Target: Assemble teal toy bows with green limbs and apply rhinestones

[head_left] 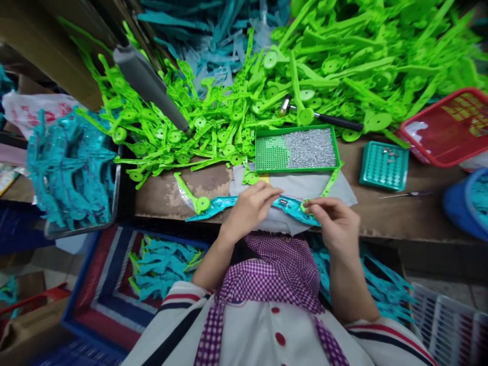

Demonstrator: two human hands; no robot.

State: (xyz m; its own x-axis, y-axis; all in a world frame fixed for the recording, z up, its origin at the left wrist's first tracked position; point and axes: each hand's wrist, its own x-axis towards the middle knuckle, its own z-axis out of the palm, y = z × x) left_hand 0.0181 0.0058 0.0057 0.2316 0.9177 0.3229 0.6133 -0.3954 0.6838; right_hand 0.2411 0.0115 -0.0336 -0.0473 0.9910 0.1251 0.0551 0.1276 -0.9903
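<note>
My left hand (249, 208) is closed, its fingers pinched on a teal plastic piece (224, 204) that lies on a grey cloth (324, 189) at the table's near edge. A small metal part (283, 202) sits between the two hands on that piece. My right hand (335, 221) is also closed, pinching the other end where a green plastic arm (332, 180) meets the teal piece. Another green arm with a round end (194, 198) is joined at the left end.
A green tray of small silver parts (297, 148) stands just behind the hands. A hammer (324, 118) lies on a big pile of green pieces (343, 61). A teal grid tray (383, 165), red basket (446, 127), scissors (407, 193) and teal piece bins (72, 168) surround.
</note>
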